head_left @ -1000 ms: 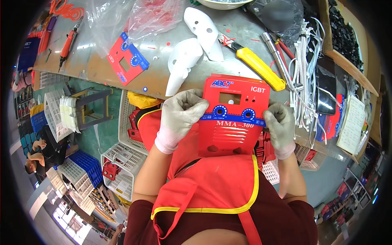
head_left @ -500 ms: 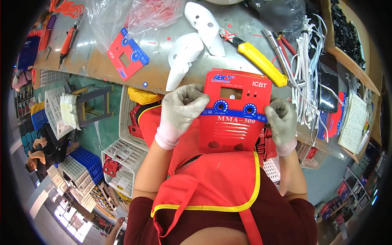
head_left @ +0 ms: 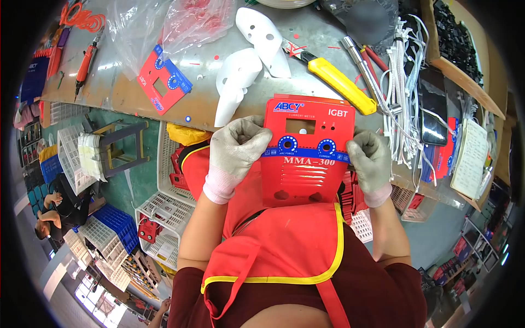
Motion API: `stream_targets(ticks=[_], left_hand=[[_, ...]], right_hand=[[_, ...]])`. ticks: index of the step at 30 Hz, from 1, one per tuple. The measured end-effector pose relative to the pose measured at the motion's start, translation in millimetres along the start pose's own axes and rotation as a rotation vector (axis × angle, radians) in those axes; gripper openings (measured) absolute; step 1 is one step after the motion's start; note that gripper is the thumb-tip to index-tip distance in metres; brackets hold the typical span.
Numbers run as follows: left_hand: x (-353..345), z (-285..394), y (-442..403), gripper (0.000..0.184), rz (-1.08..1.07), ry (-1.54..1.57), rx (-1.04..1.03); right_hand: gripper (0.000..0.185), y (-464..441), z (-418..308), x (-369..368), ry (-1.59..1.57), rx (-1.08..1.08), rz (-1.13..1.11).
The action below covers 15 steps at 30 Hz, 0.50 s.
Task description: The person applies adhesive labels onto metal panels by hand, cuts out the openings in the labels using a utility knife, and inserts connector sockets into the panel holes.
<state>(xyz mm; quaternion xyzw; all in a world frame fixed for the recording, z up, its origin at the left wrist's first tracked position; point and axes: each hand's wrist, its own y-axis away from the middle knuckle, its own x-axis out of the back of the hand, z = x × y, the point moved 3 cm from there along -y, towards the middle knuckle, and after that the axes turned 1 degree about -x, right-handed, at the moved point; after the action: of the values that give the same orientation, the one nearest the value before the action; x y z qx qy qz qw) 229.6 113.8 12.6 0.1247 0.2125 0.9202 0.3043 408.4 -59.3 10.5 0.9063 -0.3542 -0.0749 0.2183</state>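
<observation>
A red and blue label sheet (head_left: 336,123) marked ABCY and IGBT lies over the upper face of a red metal front panel (head_left: 306,183) printed MMA-300. My left hand (head_left: 235,150), in a pale work glove, pinches the sheet's left edge by the blue band. On the opposite edge my gloved right hand (head_left: 370,164) pinches the sheet too, fingers closed. Its rectangular window and round holes sit over the panel's openings; whether it is fully stuck down I cannot tell. The panel rests upright against my red apron (head_left: 284,246), near the table edge.
On the metal table (head_left: 205,82) lie another label sheet (head_left: 178,90), curled white backing pieces (head_left: 238,74), a yellow utility knife (head_left: 342,85), white cable ties (head_left: 402,82), a phone (head_left: 435,120), an open notebook (head_left: 471,167) and an orange screwdriver (head_left: 86,65). White crates (head_left: 167,210) stand below.
Both hands keep their pinch on the label sheet. The table and its items have shifted slightly left and up in view, the hands and panel slightly left.
</observation>
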Motion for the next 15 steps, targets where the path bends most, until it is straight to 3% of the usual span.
stream_targets(ticks=[15], left_hand=[[1.1,-3.7,-0.9,0.013,-0.007,0.026,-0.032]], right_hand=[[0.008,1.1,-2.2,-0.8,0.021,0.014,0.014]])
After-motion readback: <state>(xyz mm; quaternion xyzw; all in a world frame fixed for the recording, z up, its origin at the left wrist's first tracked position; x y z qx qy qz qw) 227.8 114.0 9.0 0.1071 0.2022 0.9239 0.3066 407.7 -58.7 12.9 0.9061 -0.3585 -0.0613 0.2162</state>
